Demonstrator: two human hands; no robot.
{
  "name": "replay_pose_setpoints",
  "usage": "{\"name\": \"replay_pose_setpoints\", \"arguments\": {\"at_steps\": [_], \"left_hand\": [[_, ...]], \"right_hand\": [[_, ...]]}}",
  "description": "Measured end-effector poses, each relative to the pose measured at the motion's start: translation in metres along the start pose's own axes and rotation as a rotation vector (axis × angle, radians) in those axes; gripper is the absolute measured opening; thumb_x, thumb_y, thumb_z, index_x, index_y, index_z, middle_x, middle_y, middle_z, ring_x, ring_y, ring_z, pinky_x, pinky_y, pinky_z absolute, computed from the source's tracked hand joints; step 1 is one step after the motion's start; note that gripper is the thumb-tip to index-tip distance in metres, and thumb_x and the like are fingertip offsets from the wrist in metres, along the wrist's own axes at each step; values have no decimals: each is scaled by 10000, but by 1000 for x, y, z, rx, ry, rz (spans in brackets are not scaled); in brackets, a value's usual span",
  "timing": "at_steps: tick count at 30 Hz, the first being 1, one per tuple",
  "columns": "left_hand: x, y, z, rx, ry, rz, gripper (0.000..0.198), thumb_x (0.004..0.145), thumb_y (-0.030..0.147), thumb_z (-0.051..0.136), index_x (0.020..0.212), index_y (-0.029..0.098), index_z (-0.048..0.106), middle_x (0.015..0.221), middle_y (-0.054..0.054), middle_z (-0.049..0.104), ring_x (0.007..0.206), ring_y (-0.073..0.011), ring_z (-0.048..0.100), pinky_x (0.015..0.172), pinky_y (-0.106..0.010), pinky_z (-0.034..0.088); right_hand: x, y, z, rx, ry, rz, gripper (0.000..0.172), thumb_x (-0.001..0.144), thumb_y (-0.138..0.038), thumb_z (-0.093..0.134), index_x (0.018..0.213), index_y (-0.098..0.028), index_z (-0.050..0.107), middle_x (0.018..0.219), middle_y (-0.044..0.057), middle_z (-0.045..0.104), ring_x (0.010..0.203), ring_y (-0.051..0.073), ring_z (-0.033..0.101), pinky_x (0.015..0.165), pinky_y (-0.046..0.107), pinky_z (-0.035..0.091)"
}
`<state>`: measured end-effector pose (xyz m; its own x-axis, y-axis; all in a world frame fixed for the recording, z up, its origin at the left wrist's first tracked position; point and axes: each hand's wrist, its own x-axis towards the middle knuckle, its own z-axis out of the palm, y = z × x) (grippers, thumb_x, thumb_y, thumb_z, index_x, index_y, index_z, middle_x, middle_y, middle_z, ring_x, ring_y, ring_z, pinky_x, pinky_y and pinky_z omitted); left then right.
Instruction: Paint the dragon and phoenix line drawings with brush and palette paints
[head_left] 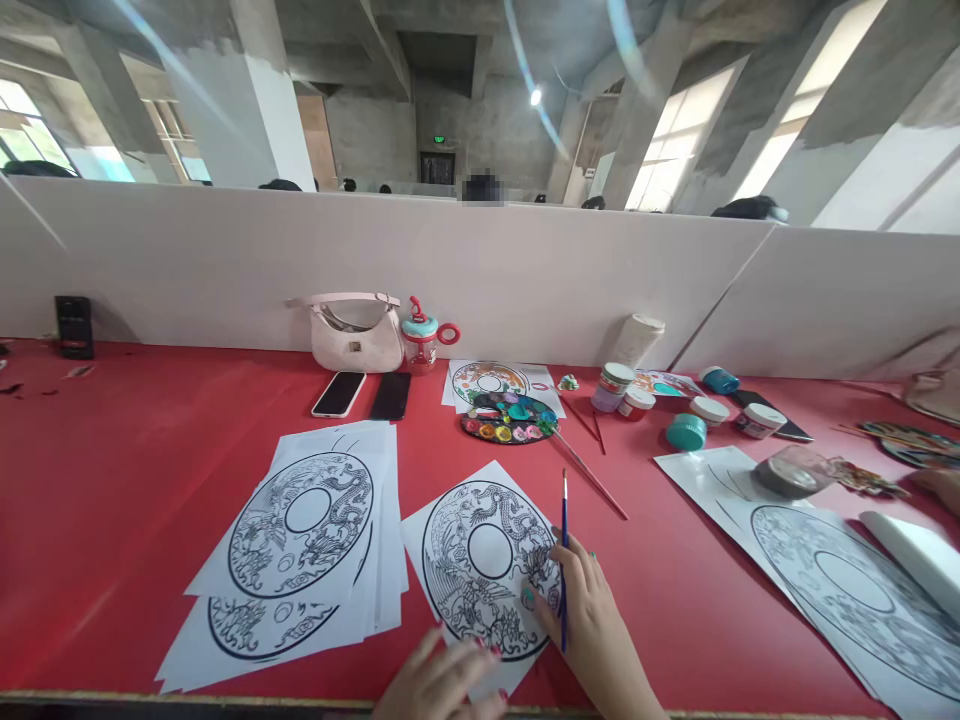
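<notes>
A white sheet (490, 548) printed with a round black-line dragon and phoenix pattern lies turned at an angle in front of me. My right hand (589, 598) rests on its right edge, holding a thin blue paintbrush (564, 570) with the bristles pointing away from me. The thumb of that hand touches the printed ring. At the sheet's near edge, my left hand (448, 675) has its fingers apart and nothing in them; it is slightly blurred. Beyond the sheet sits a paint palette (491, 432) with several colours, a second brush (592, 475) leaning on it.
Stacked printed sheets (382, 560) lie left, below two phones (339, 394). A pink handbag (358, 345) and a cup (421, 345) stand by the white partition (525, 270). Paint jars (686, 432) and another large sheet (817, 580) are right; a person's hand (941, 487) shows at the edge.
</notes>
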<state>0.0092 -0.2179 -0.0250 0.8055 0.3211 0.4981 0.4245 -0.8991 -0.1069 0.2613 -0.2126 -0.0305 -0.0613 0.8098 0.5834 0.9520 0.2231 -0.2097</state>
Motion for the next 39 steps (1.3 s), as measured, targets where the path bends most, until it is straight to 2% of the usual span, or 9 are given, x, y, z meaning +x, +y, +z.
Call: {"name": "replay_pose_setpoints", "arguments": {"at_steps": [3,8,14,22,24,26,29,35,39], "left_hand": [[-3,-11,-9,100,-28,-249,382,878,217,446,1247,204,546,1330,-53,532,1228,-226,479,992,-387,446],[-4,-20,-16,160,5,-176,468,740,97,419,1166,180,595,1203,-18,613,1157,-160,505,1156,-363,175],[2,-15,-11,51,79,-26,256,878,188,433,1005,217,654,1040,38,667,976,-148,562,1173,-428,-30],[7,5,12,-112,289,-93,272,972,197,412,818,245,632,915,93,660,830,-59,571,1179,-359,91],[7,-1,6,-58,282,-115,254,955,197,412,860,250,641,942,73,659,899,-80,575,1173,-358,126],[6,-10,-5,46,85,-186,252,885,190,456,1056,243,633,1108,13,637,1055,-147,550,1129,-362,252],[6,-22,-18,164,19,-253,384,773,153,471,1122,228,613,1197,-28,604,1108,-205,519,1020,-384,377],[8,-19,-9,218,-10,-277,433,717,189,507,1137,236,603,1256,-24,573,1158,-250,461,946,-407,384],[9,-7,8,203,58,-303,353,768,267,527,1109,253,617,1207,1,601,1116,-228,469,941,-363,346]], "right_hand": [[-7,-6,-2,-7,41,55,350,883,-516,456,1049,-208,473,1055,154,594,915,287,628,697,437,562],[-16,-5,-4,7,43,59,327,896,-508,442,1032,-213,482,1097,156,576,937,267,628,694,382,569],[-10,5,-2,-32,66,59,304,914,-488,407,1030,-219,486,1071,153,615,910,287,638,701,437,565],[1,2,6,161,-99,136,166,928,-273,402,1085,-226,432,944,92,669,764,203,690,581,289,563],[5,5,7,214,-125,116,170,923,-248,400,1090,-225,423,993,102,673,822,198,697,624,279,569],[10,8,8,257,-146,93,183,919,-234,399,1100,-221,420,1068,122,661,885,193,693,666,272,569],[18,10,7,295,-197,93,192,921,-228,390,1108,-214,432,1002,110,675,792,174,695,637,257,562],[32,-3,-8,486,-148,102,147,884,-291,498,1006,-213,515,1025,99,658,937,192,656,774,268,534],[35,-26,-9,662,-73,289,276,882,-385,491,674,-204,514,641,8,585,580,135,568,545,204,468]]}}
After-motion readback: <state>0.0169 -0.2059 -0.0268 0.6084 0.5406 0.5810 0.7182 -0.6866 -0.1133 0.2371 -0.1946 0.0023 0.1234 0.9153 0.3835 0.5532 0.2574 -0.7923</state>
